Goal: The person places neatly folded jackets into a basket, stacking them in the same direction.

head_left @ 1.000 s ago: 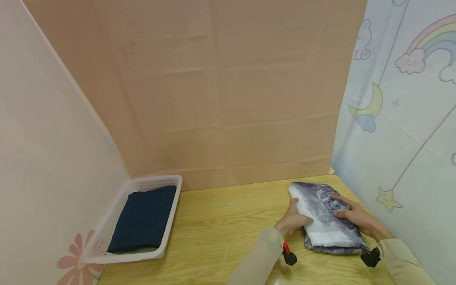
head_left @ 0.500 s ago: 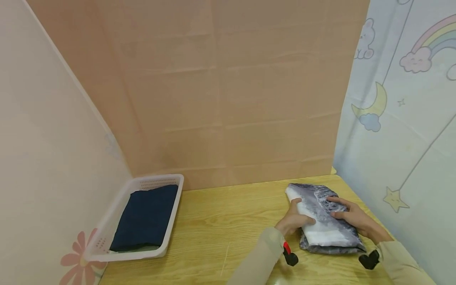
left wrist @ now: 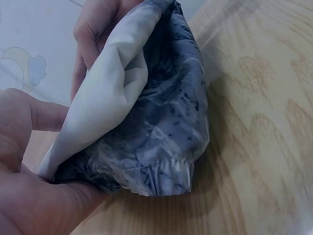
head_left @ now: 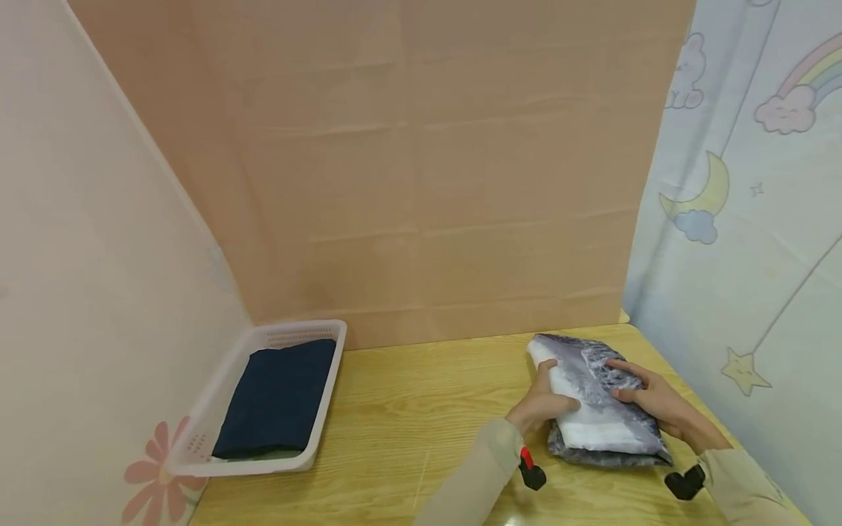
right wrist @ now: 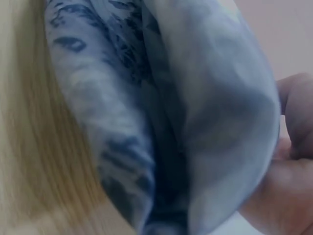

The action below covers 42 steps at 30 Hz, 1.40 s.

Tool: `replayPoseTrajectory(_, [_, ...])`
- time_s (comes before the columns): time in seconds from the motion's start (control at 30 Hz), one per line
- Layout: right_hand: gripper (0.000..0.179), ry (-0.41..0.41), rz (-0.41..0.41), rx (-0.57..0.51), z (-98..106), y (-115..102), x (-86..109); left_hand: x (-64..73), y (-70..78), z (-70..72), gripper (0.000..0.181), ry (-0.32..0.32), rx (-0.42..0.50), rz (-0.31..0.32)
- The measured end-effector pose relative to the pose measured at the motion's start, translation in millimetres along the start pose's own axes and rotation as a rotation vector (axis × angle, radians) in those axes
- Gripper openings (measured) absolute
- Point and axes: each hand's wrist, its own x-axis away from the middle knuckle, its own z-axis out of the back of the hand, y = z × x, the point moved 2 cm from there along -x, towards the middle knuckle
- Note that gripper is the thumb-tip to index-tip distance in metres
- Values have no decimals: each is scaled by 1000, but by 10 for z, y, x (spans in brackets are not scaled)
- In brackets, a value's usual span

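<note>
A folded garment (head_left: pixel 595 409) in white, grey and black print lies at the right of the wooden table in the head view. My left hand (head_left: pixel 541 400) grips its left edge, thumb and a finger showing on the white part. From the other side my right hand (head_left: pixel 661 409) holds it, thumb and fingers over the dark print. In the left wrist view the garment (left wrist: pixel 161 122) shows a white layer over a patterned one with a gathered seam. The right wrist view shows a gap between the garment's layers (right wrist: pixel 225 112), my right hand (right wrist: pixel 288 181) at the outer one.
A white plastic basket (head_left: pixel 322 409) stands at the left of the table (head_left: pixel 421 409), with a folded dark navy cloth (head_left: pixel 279 394) inside. A brown sheet (head_left: pixel 421 183) hangs behind. A printed curtain (head_left: pixel 737 292) runs close along the right side, a pale one (head_left: pixel 131 256) along the left.
The garment and both hands have shifted slightly left over the table, away from the right curtain. The head view has turned a little to the left. Both hands keep their hold.
</note>
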Motion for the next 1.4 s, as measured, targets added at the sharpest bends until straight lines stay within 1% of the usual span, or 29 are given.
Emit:
replayPoseTrajectory(0.13, [79,0,30,22,-61,-50,-31,18,54,93,85,2,-35,-31])
replayPoseTrajectory(0.23, [81,-10,36,23,-115,-108,-61,31,101,170,87,13,-64,-44])
replayPoseTrajectory(0.4, [81,-19,42,28,-191,-210,-123,44,162,293,89,28,-114,-52])
replayPoseTrajectory(0.5, [81,-28,47,23,-222,-262,-153,58,186,356,90,38,-124,-61])
replayPoseTrajectory(0.57, [82,-40,56,10,-240,-285,-156,69,190,389,91,32,-120,-67])
replayPoseTrajectory(0.67, [84,-45,56,-14,-292,-321,-159,95,183,456,92,15,-89,-83])
replayPoseTrajectory(0.8, [84,-29,71,-20,-406,-384,-171,143,173,564,93,4,-52,-99])
replayPoseTrajectory(0.97, [85,-24,107,-10,-554,-491,-225,203,186,730,94,24,-50,-116])
replayPoseTrajectory(1.03, [84,-18,116,2,-601,-528,-249,231,192,794,94,31,-63,-118])
replayPoseTrajectory(1.17, [82,-25,128,6,-683,-594,-276,297,205,916,94,22,-81,-120])
replayPoseTrajectory(1.3, [81,-47,148,-27,-765,-665,-290,368,233,1044,95,7,-79,-144])
replayPoseTrajectory(1.4, [82,-48,163,-48,-836,-726,-299,412,267,1134,95,8,-84,-157])
